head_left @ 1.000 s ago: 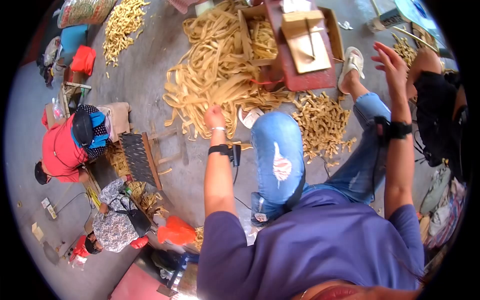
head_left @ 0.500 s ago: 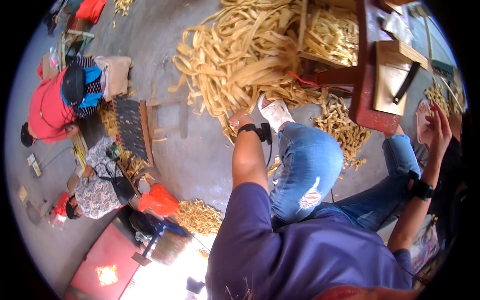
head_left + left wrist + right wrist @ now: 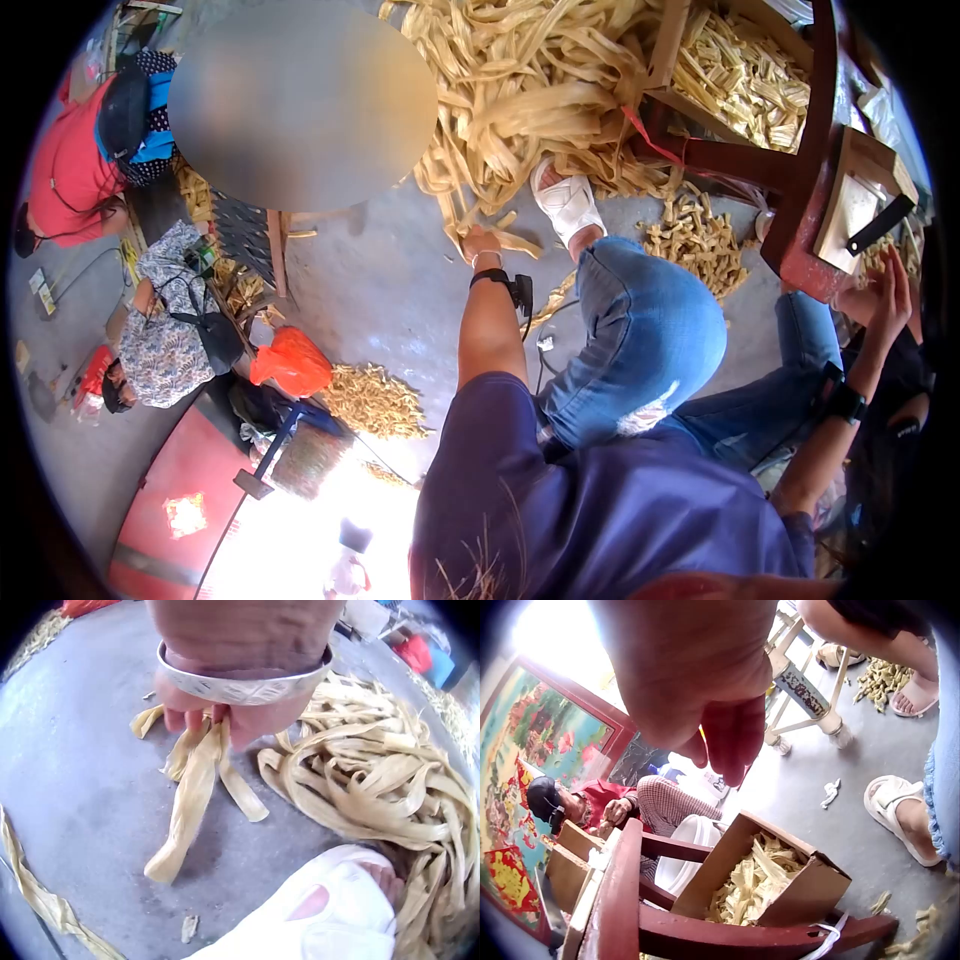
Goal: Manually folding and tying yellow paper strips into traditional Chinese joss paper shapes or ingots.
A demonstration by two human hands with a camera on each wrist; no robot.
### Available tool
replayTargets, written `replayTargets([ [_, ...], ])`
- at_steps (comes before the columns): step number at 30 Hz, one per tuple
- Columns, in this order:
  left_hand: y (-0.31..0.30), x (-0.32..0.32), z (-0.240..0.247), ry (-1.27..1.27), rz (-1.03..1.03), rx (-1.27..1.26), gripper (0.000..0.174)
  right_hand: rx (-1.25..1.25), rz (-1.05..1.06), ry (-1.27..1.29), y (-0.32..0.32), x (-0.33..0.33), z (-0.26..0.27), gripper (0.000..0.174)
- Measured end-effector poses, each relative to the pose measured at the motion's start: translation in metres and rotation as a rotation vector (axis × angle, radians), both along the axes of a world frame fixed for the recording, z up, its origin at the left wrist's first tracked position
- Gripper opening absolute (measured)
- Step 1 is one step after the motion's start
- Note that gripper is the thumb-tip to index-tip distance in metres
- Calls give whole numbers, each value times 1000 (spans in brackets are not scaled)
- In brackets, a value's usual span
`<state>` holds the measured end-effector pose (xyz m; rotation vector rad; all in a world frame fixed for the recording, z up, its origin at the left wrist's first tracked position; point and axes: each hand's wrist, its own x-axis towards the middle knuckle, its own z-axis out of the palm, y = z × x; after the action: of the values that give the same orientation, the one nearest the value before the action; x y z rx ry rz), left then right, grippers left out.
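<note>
Down by the floor, my left hand grips a few flat, pale-yellow strips whose ends fan out below the fingers in the left wrist view. A big tangled heap of the same strips lies just beyond that hand, and a white sandal is beside it. My right hand is held up near the end of a red wooden bench, its fingers extended and holding nothing. On the bench, a wooden block carries a black-handled blade.
Under the bench is a cardboard box of cut strips. Knotted pieces lie near my foot, with another pile behind. Two people sit at the left, beside an orange bag; another person sits across the bench.
The head view has swung and leaned toward the floor on my left. My left hand has gone down beside the heap's near edge and grips strips. My right hand has stayed raised, fingers extended.
</note>
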<state>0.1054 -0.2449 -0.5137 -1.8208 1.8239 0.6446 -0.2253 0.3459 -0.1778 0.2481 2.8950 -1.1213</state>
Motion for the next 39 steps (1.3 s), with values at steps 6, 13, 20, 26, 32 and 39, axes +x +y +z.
replayTargets([
  [6,-11,-51,117,658,217,-353,17,-217,-190,201,-29,6,29,28],
  [13,-22,-86,357,1479,112,3,17,-330,427,416,-203,118,152,26],
  [20,116,-56,566,1568,-469,1203,23,-598,1087,321,-313,187,202,50],
  [26,157,-20,655,2012,-905,750,26,-554,939,489,-238,229,241,27],
  [32,214,-39,674,1951,-357,1301,26,-320,869,657,-163,257,310,14],
  [39,248,-71,646,1196,-834,1254,22,-319,945,784,-114,246,329,14],
])
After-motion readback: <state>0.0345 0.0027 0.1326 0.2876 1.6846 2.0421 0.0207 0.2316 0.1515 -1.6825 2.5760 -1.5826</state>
